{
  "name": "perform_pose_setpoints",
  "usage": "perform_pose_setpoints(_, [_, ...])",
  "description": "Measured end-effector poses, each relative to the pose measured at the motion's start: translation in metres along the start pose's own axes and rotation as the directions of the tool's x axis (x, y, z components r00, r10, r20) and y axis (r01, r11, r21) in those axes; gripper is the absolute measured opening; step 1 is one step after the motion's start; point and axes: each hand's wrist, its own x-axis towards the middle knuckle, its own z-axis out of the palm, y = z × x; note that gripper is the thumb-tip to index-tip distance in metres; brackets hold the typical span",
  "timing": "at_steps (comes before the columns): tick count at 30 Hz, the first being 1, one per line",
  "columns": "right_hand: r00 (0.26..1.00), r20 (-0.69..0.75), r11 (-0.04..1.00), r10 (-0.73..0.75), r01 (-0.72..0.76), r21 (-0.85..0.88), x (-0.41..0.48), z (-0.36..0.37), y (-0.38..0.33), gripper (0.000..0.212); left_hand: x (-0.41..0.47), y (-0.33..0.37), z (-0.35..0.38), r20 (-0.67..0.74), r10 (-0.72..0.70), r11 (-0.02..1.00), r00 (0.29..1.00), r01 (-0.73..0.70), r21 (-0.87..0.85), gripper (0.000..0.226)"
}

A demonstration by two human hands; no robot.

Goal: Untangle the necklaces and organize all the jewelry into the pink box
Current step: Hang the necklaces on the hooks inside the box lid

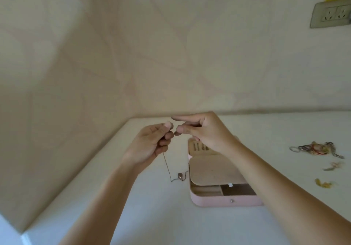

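Both hands are raised above the white table. My left hand (152, 142) pinches one end of a thin chain necklace (166, 164) between thumb and curled fingers. My right hand (203, 132) pinches the other end close by, its index finger stretched out. The chain hangs down from my left hand to a small round pendant (179, 175) next to the box's left side. The pink box (218, 200) lies open on the table below my right wrist, with beige compartments and a beige inner flap (214, 170) over its middle.
A tangled pile of rings, bangles and chains (317, 148) lies at the right of the white table (152, 216). Two small gold pieces (332, 166) (323, 183) lie nearer. Beige walls close in behind and to the left. A wall socket (331, 14) sits top right.
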Motion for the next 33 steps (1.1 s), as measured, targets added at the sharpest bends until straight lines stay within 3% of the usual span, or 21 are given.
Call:
perform_pose_setpoints(6, [0.997,-0.068,0.993,-0.041,0.048,0.110,-0.004,0.005,0.007,0.023,0.002,-0.008,0.007,-0.022,-0.054,0.998,0.998,0.053,-0.029,0.026])
perform_pose_setpoints(15, [0.986,-0.149,0.995,-0.069,0.059,-0.076,-0.010,0.007,0.019,0.007,0.004,-0.019,0.010,-0.080,-0.204,0.973,0.976,0.192,-0.128,0.028])
perform_pose_setpoints(19, [0.987,-0.155,0.989,-0.051,0.029,-0.143,-0.011,0.006,0.014,0.009,0.002,-0.016,0.006,-0.115,-0.157,0.987,0.981,0.159,0.012,0.034])
perform_pose_setpoints(23, [0.993,-0.116,0.986,-0.025,0.006,-0.166,-0.013,0.006,0.013,0.007,-0.001,-0.012,0.001,-0.133,-0.171,0.979,0.976,0.184,0.092,0.015])
perform_pose_setpoints(29, [0.997,-0.053,0.989,0.059,-0.065,-0.129,-0.017,-0.002,0.003,0.013,-0.003,-0.009,0.004,-0.090,-0.357,0.921,0.930,0.335,-0.199,0.012])
perform_pose_setpoints(33, [0.995,-0.089,0.994,0.038,-0.046,-0.095,-0.019,-0.002,0.001,0.026,-0.005,-0.008,0.006,-0.066,-0.429,0.882,0.901,0.401,-0.248,0.016])
